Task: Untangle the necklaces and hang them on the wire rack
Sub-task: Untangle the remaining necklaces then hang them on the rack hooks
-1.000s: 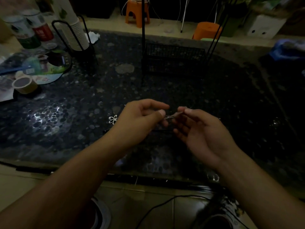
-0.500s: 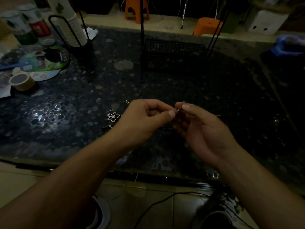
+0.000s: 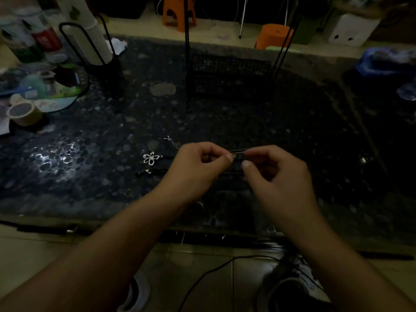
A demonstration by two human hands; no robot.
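While left hand (image 3: 198,167) and right hand (image 3: 274,174) each pinch it, chain (image 3: 238,151) runs left-right at frame centre; its remainder is lost in the dark. Flower pendant (image 3: 151,158) lies left.

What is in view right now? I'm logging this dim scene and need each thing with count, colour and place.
thin chain: one, silver, stretched between the two hands
flower pendant: one, silver, on the table left of the hands
wire rack: one, black, at the far middle of the table
table: one, dark pebble pattern, under everything
stack of paper cups: one, white, in a black holder at far left
tape roll: one, tan, at the left edge
stools: two, orange, on the floor behind the table
left hand: pinches the chain's left end
right hand: pinches the chain's right end
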